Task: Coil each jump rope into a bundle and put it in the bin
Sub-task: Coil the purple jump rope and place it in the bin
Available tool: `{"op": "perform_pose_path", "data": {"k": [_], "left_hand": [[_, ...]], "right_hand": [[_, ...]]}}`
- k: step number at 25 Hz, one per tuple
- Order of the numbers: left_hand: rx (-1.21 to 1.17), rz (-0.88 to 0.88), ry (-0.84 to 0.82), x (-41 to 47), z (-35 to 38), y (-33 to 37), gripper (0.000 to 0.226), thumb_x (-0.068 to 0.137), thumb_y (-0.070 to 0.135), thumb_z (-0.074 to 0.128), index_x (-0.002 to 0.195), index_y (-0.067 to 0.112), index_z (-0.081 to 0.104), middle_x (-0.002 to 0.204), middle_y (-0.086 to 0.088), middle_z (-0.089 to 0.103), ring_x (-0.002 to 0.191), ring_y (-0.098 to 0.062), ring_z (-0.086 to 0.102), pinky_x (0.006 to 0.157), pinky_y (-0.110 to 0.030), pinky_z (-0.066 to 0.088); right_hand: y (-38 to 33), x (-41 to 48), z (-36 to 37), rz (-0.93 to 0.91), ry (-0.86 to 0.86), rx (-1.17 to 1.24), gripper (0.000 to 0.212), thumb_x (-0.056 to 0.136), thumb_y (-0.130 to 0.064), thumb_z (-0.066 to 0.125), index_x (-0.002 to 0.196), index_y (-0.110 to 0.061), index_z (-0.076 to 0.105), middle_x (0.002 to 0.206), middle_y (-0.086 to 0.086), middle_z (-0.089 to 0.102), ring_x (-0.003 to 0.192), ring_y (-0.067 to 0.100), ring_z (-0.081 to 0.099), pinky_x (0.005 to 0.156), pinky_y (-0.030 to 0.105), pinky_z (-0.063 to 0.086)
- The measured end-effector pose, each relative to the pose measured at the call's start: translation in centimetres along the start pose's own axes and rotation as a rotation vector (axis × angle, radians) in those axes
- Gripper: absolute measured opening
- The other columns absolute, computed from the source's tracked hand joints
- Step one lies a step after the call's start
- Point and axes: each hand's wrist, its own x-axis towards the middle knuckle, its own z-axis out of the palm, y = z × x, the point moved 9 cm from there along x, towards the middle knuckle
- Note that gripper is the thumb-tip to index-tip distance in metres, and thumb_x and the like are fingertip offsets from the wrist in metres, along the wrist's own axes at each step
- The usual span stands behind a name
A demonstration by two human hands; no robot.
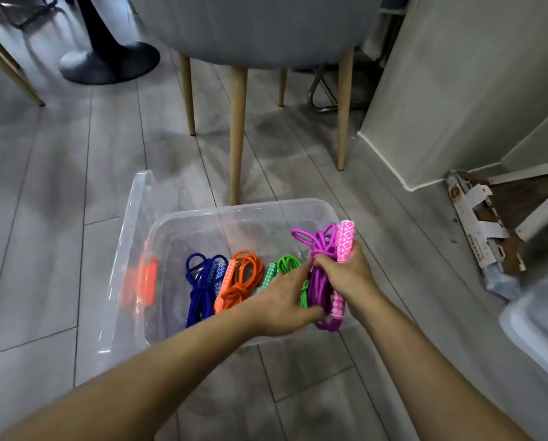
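Observation:
A clear plastic bin (pixel 234 211) stands on the floor in front of me. Inside it lie three coiled bundles side by side: a blue jump rope (pixel 199 281), an orange jump rope (pixel 244 278) and a green jump rope (pixel 287 264). Over the bin's right end my right hand (pixel 342 275) is closed around a coiled purple jump rope (pixel 319 249) with pink patterned handles (pixel 345 238). My left hand (pixel 282 300) reaches across the bin and touches the lower part of the same purple bundle, covering part of the green rope.
The bin's clear lid (pixel 129 249) with an orange latch leans against its left side. A grey chair with wooden legs (pixel 237 132) stands just behind the bin. A wall corner (pixel 390 167), torn cardboard (pixel 485 224) and a white container (pixel 540 332) are at the right.

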Motion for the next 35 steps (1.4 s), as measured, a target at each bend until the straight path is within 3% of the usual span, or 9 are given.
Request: {"op": "perform_pose_path", "data": {"k": [3, 5, 9, 11, 15, 20, 24, 28, 35], "left_hand": [[0.454, -0.088, 0.047, 2.4, -1.9, -5.0, 0.049, 0.093, 0.033, 0.044, 0.137, 0.012, 0.047, 0.132, -0.013, 0.056, 0.121, -0.035, 0.053, 0.099, -0.041, 0.042], [0.734, -0.001, -0.08, 4.4, 1.4, -6.6, 0.046, 0.093, 0.028, 0.045, 0.138, 0.015, 0.046, 0.139, -0.01, 0.051, 0.126, -0.036, 0.049, 0.099, -0.044, 0.042], [1.026, 0.125, -0.388, 6.9, 9.9, -9.0, 0.06, 0.099, 0.029, 0.043, 0.155, 0.022, 0.023, 0.165, -0.007, 0.012, 0.151, -0.039, 0.001, 0.115, -0.067, 0.015], [1.019, 0.086, -0.432, 7.7, 10.7, -10.2, 0.059, 0.102, 0.038, 0.036, 0.157, 0.027, 0.017, 0.166, -0.004, 0.006, 0.15, -0.041, -0.006, 0.111, -0.074, 0.008], [0.973, -0.061, -0.4, 7.0, 8.8, -13.9, 0.051, 0.101, 0.053, 0.026, 0.151, 0.04, 0.026, 0.164, -0.003, 0.013, 0.149, -0.043, 0.004, 0.106, -0.079, 0.01], [0.943, -0.131, -0.437, 3.3, 5.4, -17.0, 0.054, 0.102, 0.051, 0.031, 0.153, 0.042, 0.019, 0.166, 0.001, 0.001, 0.151, -0.039, -0.007, 0.114, -0.07, 0.013], [0.917, -0.134, -0.42, 3.0, 5.5, -16.6, 0.055, 0.101, 0.048, 0.035, 0.154, 0.041, 0.019, 0.167, 0.0, 0.0, 0.151, -0.039, -0.008, 0.117, -0.062, 0.012], [0.919, -0.116, -0.375, 2.9, 5.2, -16.0, 0.055, 0.1, 0.044, 0.039, 0.153, 0.04, 0.025, 0.166, 0.0, 0.006, 0.151, -0.04, -0.001, 0.117, -0.061, 0.012], [0.795, -0.161, -0.197, 2.8, 2.6, -10.6, 0.054, 0.095, 0.035, 0.047, 0.148, 0.027, 0.038, 0.156, -0.004, 0.035, 0.142, -0.035, 0.03, 0.108, -0.052, 0.031]], "right_hand": [[-0.6, 0.1, -0.3, -0.055, 0.056, -0.018, 0.063, 0.078, -0.017, 0.079, 0.133, -0.02, 0.049, 0.106, 0.0, 0.069, 0.089, 0.017, 0.068, 0.081, 0.032, 0.054], [-1.4, 0.3, -0.4, -0.132, 0.097, -0.054, 0.076, 0.08, -0.016, 0.078, 0.145, -0.022, 0.039, 0.116, 0.001, 0.067, 0.099, 0.019, 0.065, 0.088, 0.032, 0.05], [-2.2, -0.3, 1.3, -0.275, 0.05, -0.251, 0.092, 0.084, -0.016, 0.075, 0.156, -0.028, 0.02, 0.137, 0.006, 0.058, 0.118, 0.027, 0.06, 0.093, 0.035, 0.048], [-1.9, -0.3, 1.8, -0.295, 0.048, -0.358, 0.093, 0.086, -0.017, 0.074, 0.158, -0.027, 0.016, 0.142, 0.009, 0.053, 0.123, 0.03, 0.057, 0.093, 0.037, 0.046], [-0.5, 0.4, 3.3, -0.3, 0.016, -0.475, 0.096, 0.087, -0.019, 0.072, 0.159, -0.024, 0.009, 0.144, 0.016, 0.048, 0.126, 0.034, 0.054, 0.096, 0.042, 0.048], [0.8, 1.7, 5.0, -0.312, -0.015, -0.687, 0.099, 0.086, -0.023, 0.073, 0.16, -0.022, 0.007, 0.127, 0.018, 0.054, 0.111, 0.037, 0.058, 0.083, 0.041, 0.049], [2.1, 2.9, 6.4, -0.236, -0.076, -0.688, 0.1, 0.085, -0.024, 0.077, 0.159, -0.021, 0.01, 0.136, 0.019, 0.052, 0.122, 0.038, 0.055, 0.095, 0.044, 0.047], [4.3, 2.8, 6.8, -0.147, -0.212, -0.743, 0.082, 0.089, -0.016, 0.072, 0.155, -0.017, 0.024, 0.14, 0.02, 0.049, 0.129, 0.04, 0.05, 0.103, 0.047, 0.046], [-0.8, -1.1, 3.7, -0.421, -0.129, -0.742, 0.056, 0.09, -0.008, 0.062, 0.144, -0.013, 0.047, 0.133, 0.015, 0.056, 0.124, 0.035, 0.053, 0.102, 0.042, 0.045]]}}
